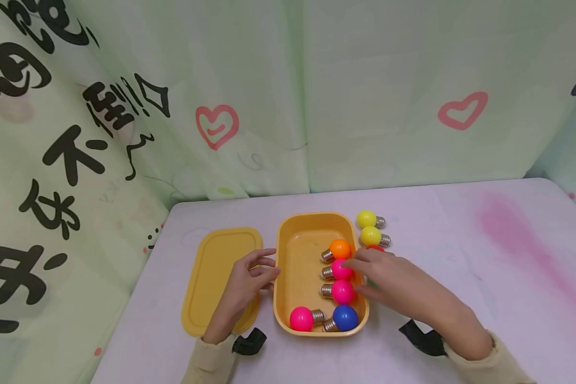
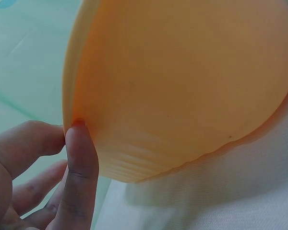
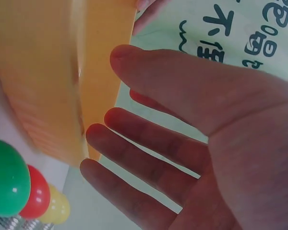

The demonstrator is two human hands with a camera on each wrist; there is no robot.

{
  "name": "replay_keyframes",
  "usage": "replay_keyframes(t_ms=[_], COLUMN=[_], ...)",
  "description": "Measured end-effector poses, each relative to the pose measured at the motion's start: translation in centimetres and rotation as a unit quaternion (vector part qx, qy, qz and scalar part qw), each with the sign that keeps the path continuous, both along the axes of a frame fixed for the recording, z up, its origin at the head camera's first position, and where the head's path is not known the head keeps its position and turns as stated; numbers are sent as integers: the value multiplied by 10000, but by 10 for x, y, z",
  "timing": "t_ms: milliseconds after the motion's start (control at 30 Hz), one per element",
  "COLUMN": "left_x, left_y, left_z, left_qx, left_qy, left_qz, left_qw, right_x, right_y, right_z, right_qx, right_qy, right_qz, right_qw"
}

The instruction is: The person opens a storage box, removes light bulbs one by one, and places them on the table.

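My left hand (image 1: pixel 249 280) holds the left rim of a yellow plastic box (image 1: pixel 293 256); in the left wrist view its thumb lies along the outer wall, with the index finger at the rim. Inside the box, toward its right side and front, are an orange toy light bulb (image 1: pixel 340 248), three pink bulbs (image 1: pixel 343 292) and a blue bulb (image 1: pixel 345 318). Over the box's right rim reaches my right hand (image 1: pixel 389 274), near the pink bulbs. Its fingers are extended and spread in the right wrist view, with nothing between them.
Right of the box, outside it, lie two yellow bulbs (image 1: pixel 370 236), a red bulb (image 1: pixel 376 248) and a green bulb (image 3: pixel 8 177), partly hidden by my right hand in the head view. A flat yellow lid (image 1: pixel 221 266) rests left of the box. Behind hangs a printed curtain (image 1: pixel 365 133).
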State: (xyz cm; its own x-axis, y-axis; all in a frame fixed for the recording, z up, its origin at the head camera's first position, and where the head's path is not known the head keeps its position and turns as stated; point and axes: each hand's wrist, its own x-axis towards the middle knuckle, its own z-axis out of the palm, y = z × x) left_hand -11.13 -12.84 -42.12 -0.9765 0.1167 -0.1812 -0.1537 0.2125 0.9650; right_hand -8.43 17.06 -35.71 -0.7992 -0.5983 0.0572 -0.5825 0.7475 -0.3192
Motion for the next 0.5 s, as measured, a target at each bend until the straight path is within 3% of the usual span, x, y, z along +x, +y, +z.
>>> replay_keyframes(t_ms=[267,500], left_x=[0,-1], left_y=[0,0], left_z=[0,-1], left_qx=[-14,18], left_qy=[-25,-28], left_qz=[5,-4], left_qw=[10000,10000], right_x=[4,7], right_y=[-17,-31], right_z=[1,-3], right_qx=[-7,-19], right_qy=[-501,-405], right_qz=[93,434], right_qw=[9987,9982])
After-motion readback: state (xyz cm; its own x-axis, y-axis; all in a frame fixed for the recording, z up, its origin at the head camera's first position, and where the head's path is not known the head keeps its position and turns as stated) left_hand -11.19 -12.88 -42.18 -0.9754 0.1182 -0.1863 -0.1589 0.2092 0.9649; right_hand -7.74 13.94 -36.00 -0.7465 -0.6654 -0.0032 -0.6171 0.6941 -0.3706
